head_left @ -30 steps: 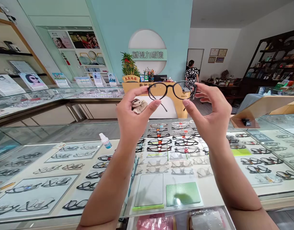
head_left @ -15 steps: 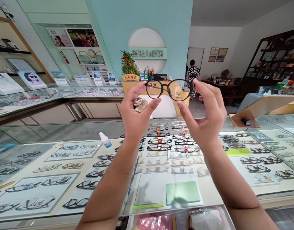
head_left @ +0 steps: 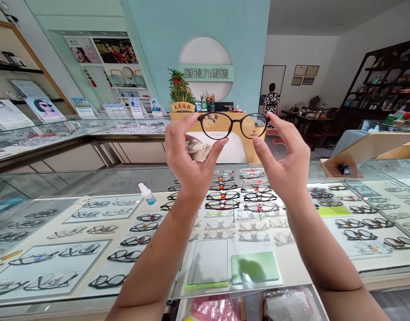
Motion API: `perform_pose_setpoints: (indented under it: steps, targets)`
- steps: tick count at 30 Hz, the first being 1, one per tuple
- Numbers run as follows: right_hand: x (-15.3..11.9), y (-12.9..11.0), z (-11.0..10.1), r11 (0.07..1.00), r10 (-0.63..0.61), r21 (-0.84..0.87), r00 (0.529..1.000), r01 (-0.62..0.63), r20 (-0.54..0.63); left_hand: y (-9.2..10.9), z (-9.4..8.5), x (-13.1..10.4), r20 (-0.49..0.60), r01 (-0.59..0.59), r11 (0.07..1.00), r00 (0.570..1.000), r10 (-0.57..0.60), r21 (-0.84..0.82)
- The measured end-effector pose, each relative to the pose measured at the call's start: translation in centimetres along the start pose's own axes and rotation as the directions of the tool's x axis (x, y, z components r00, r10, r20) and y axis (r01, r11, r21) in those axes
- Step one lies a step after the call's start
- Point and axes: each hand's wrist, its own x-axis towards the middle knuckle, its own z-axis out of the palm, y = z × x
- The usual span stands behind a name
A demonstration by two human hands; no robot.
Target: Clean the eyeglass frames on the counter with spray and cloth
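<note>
A pair of black round-framed eyeglasses is held up in front of me, above the glass counter. My left hand pinches its left end between thumb and fingers. Tucked in that same palm is a crumpled beige cloth. At the other end, the fingertips of my right hand grip the frame near the hinge. Gold printing shows on the right lens. On the counter to the left stands a small white spray bottle with a blue label.
Rows of eyeglasses lie in the glass display counter. A green pad and a white tray lie nearest me. Below, an open drawer holds a pink packet. A person stands in the back room.
The eyeglasses have turned slightly, so the left lens now looks larger and the right one smaller. Both hands still hold the frame. The person at the back has shifted a little.
</note>
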Motion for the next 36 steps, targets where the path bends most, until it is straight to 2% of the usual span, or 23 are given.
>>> perform_pose_setpoints:
  steps: [5, 12, 17, 24, 28, 32, 36]
  targets:
    - [0.1, -0.1, 0.0, 1.0, 0.007, 0.009, 1.0, -0.007, -0.001, 0.3, -0.1, 0.0, -0.003, -0.005, 0.999, 1.0, 0.005, -0.042]
    - [0.1, -0.3, -0.1, 0.999, 0.046, 0.028, 0.999, -0.045, -0.01, 1.6, -0.2, 0.4, -0.024, 0.012, 1.0, 1.0, -0.012, 0.009]
    - [0.2, -0.5, 0.0, 0.997, 0.067, 0.032, 0.998, -0.067, -0.007, 1.8, -0.3, 0.6, -0.046, -0.008, 0.999, 0.999, 0.01, 0.051]
    - [0.1, -0.3, 0.1, 0.997, 0.081, 0.021, 0.997, -0.081, -0.002, 1.2, -0.6, 0.3, 0.036, 0.077, 0.995, 0.997, -0.075, -0.058]
    - [0.0, -0.2, 0.1, 0.996, 0.092, 0.018, 0.996, -0.093, 0.014, 1.6, -0.7, 0.2, 0.015, 0.053, 0.999, 0.998, -0.053, -0.005]
    - [0.0, -0.4, 0.2, 0.995, 0.096, 0.026, 0.995, -0.097, 0.017, 2.2, -0.8, 0.4, 0.042, 0.099, 0.995, 0.994, -0.098, -0.027]
    - [0.0, -0.7, 0.2, 0.996, 0.091, 0.022, 0.996, -0.09, -0.021, 2.6, -0.8, 0.6, 0.004, 0.077, 0.993, 0.997, -0.078, 0.084]
